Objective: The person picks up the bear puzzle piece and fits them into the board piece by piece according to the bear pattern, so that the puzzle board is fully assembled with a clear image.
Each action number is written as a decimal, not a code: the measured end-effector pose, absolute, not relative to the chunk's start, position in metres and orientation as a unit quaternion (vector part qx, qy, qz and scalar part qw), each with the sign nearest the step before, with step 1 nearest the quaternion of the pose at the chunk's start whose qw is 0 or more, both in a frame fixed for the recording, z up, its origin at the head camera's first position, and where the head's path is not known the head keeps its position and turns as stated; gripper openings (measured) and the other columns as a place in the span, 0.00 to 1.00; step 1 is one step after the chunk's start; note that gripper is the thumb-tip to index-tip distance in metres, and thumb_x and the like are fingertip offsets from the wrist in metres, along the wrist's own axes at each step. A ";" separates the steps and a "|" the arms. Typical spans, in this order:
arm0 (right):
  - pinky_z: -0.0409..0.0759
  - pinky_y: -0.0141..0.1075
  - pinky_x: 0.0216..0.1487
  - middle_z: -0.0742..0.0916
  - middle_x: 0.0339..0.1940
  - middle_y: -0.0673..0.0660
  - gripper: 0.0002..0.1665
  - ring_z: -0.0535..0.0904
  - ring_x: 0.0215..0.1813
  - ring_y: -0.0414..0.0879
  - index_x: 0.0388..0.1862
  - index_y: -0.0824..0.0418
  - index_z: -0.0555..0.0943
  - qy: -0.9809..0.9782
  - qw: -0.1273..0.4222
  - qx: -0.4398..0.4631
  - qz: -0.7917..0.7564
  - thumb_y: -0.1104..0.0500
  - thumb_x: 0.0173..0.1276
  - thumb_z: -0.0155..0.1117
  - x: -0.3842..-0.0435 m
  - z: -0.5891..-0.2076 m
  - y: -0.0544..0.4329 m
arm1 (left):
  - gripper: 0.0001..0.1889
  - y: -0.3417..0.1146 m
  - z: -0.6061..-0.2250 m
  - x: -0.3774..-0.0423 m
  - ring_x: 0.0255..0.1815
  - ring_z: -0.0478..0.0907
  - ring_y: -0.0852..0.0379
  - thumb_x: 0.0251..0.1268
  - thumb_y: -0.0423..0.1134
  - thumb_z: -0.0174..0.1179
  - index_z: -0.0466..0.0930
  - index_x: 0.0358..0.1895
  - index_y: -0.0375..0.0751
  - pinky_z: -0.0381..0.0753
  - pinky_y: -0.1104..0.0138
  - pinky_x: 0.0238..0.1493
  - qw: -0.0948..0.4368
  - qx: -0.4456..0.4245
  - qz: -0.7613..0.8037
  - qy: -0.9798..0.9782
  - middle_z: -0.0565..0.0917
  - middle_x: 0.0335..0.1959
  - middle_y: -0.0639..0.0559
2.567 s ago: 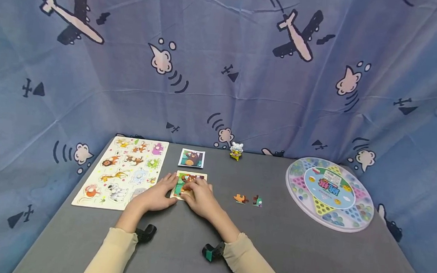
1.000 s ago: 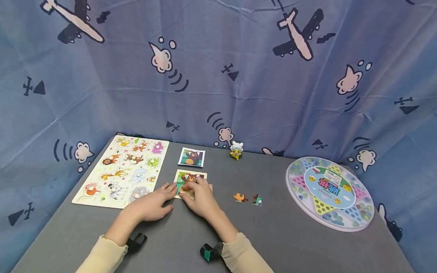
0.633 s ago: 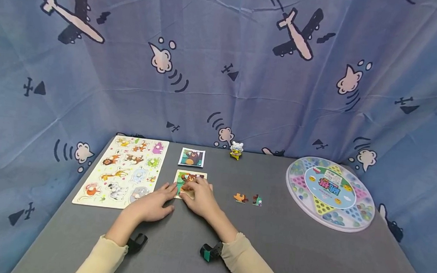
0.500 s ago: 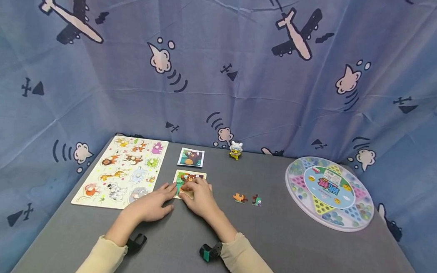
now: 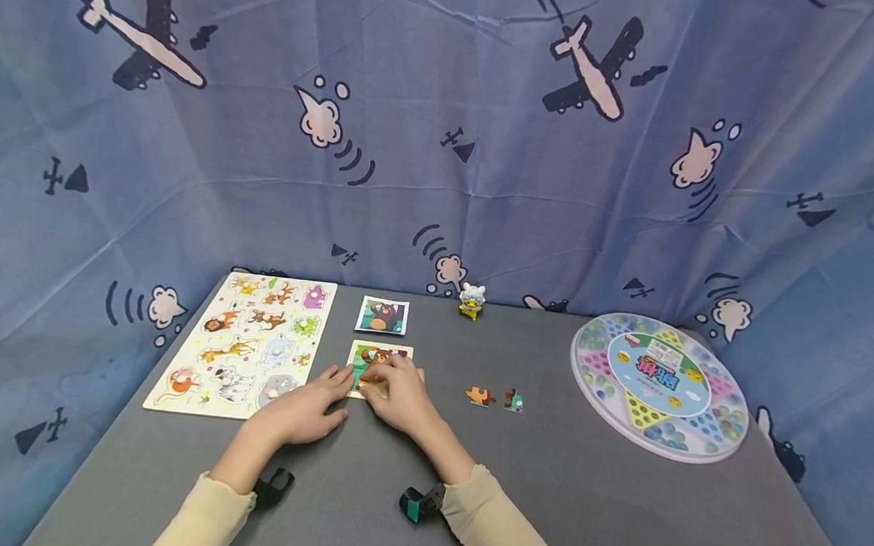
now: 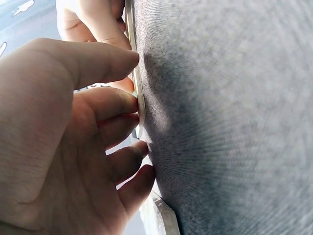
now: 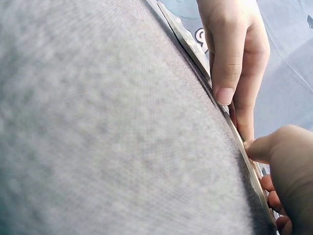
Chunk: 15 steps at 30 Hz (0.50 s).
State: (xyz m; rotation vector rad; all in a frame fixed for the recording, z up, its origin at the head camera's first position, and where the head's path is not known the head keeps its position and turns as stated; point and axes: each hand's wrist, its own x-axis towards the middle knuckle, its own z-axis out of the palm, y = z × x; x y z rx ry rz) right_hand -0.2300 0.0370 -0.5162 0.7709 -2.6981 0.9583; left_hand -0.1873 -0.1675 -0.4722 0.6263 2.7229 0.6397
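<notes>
A small bear jigsaw puzzle (image 5: 378, 355) lies in a pale wooden tray on the grey table. My left hand (image 5: 307, 407) rests beside it, fingers extended, fingertips at the tray's left edge; the left wrist view shows them along that thin edge. Over the puzzle's lower part, my right hand (image 5: 398, 394) has curled fingers, thumb and index finger pinching at a puzzle piece that they mostly hide. Bare wood shows under this hand. To its right lie two loose puzzle pieces, an orange one (image 5: 480, 396) and a brown-and-green one (image 5: 514, 400).
Behind the tray lies a bear picture card (image 5: 383, 316). An animal peg board (image 5: 206, 367) is at the left. A small white-and-yellow figurine (image 5: 472, 301) stands at the back. A round board-game box (image 5: 659, 387) lies at the right. A patterned curtain (image 5: 445, 140) encloses the table.
Since the oldest frame, my left hand has slid slightly toward the front, its fingers still at the tray's left edge. The right hand stays over the puzzle, and the loose pieces have not moved.
</notes>
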 end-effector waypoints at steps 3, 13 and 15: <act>0.66 0.40 0.46 0.85 0.42 0.52 0.06 0.77 0.47 0.48 0.43 0.51 0.92 -0.906 0.091 0.262 0.319 0.52 0.72 0.74 -0.229 -0.516 0.036 | 0.33 -0.167 -0.473 -0.188 0.87 0.49 0.32 0.82 0.41 0.57 0.62 0.81 0.30 0.59 0.37 0.81 0.138 0.222 0.229 0.938 0.57 0.86 0.37; 0.70 0.43 0.47 0.86 0.41 0.53 0.10 0.80 0.49 0.49 0.46 0.57 0.89 -0.902 0.093 0.248 0.340 0.55 0.70 0.76 -0.230 -0.516 0.036 | 0.34 -0.167 -0.478 -0.201 0.87 0.48 0.33 0.82 0.43 0.57 0.60 0.82 0.30 0.59 0.38 0.81 0.135 0.240 0.253 0.927 0.56 0.86 0.35; 0.70 0.44 0.46 0.87 0.41 0.53 0.10 0.80 0.49 0.50 0.46 0.57 0.89 -0.902 0.092 0.250 0.340 0.56 0.69 0.76 -0.231 -0.515 0.036 | 0.35 -0.168 -0.480 -0.203 0.87 0.47 0.34 0.82 0.44 0.57 0.59 0.83 0.31 0.58 0.38 0.81 0.137 0.239 0.257 0.926 0.56 0.86 0.36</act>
